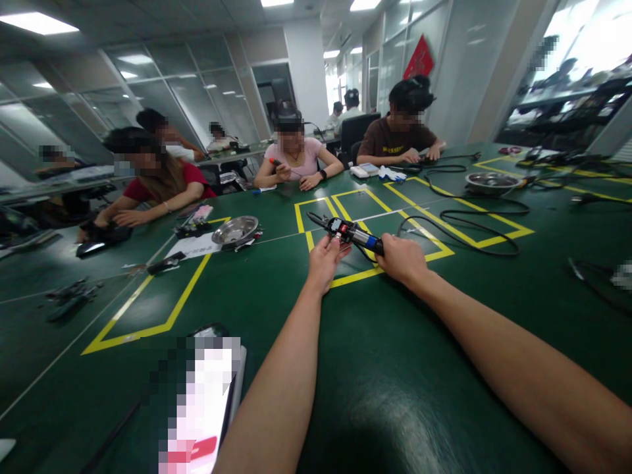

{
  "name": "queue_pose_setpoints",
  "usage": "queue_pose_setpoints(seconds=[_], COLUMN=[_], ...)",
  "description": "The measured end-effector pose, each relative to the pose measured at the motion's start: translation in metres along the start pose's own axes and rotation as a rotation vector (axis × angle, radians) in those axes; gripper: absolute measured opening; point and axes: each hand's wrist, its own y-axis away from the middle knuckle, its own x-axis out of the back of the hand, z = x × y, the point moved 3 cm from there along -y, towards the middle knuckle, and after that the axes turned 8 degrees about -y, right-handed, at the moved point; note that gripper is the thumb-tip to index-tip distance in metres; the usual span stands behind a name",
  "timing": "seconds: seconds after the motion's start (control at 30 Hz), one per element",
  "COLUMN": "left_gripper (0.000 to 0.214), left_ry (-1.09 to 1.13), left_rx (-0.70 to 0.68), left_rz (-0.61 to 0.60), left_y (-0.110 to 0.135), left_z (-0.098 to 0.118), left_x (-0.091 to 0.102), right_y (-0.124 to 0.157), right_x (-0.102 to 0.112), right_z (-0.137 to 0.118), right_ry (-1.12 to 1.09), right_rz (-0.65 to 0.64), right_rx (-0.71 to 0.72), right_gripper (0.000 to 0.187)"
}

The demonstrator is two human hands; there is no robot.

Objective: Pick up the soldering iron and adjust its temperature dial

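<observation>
In the head view, my right hand (pixel 403 258) is wrapped round the rear of an electric screwdriver (pixel 363 238), a black and silver cylinder with a blue band. The tool lies nearly level and points left. My left hand (pixel 326 263) is closed on a small black part (pixel 337 225) with red and pale pieces, at the tool's front end. A short dark cable loop sticks out beyond this part. Where the tool's tip meets the part is too small to make out. Both hands are over the green table (pixel 390 368), inside yellow tape lines.
A black cable (pixel 474 217) snakes across the right side. Metal bowls stand at left (pixel 236 230) and right (pixel 492 182). Near me at lower left lies a phone (pixel 207 408) with a lit screen. Several people sit round the table, one holding a red-tipped tool (pixel 275 162).
</observation>
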Motion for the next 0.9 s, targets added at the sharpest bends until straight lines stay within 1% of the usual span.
queue_pose_setpoints(seconds=[0.2,0.4,0.53,0.7,0.77,0.8,0.83,0.9], left_gripper=[0.041,0.038,0.036,0.036,0.035,0.035,0.036,0.037], left_ry=[-0.017,-0.070,-0.096,-0.141,-0.152,-0.159,-0.165,-0.181], left_rx=[-0.005,0.035,0.083,0.100,0.099,0.099,0.100,0.107], left_rz=[0.025,0.107,0.171,0.192,0.176,0.166,0.158,0.143], left_y=[-0.001,0.000,0.000,0.000,0.000,0.000,0.001,0.003], left_z=[-0.003,-0.005,-0.005,-0.004,-0.005,-0.005,-0.005,-0.005], left_x=[0.003,0.007,0.009,0.007,0.006,0.005,0.004,0.002], right_y=[0.001,0.000,-0.002,-0.007,-0.010,-0.011,-0.012,-0.016], right_x=[0.000,0.002,0.003,0.004,0.003,0.001,-0.001,-0.006], right_z=[-0.005,-0.011,-0.014,-0.009,-0.004,0.000,0.004,0.014], right_ry=[-0.024,-0.039,-0.065,-0.156,-0.294,-0.412,-0.565,-0.956], right_rz=[-0.041,-0.150,-0.227,-0.272,-0.311,-0.345,-0.389,-0.460], right_rx=[0.008,0.026,0.053,0.032,-0.020,-0.067,-0.125,-0.249], right_gripper=[0.029,0.035,0.035,0.032,0.028,0.026,0.026,0.028])
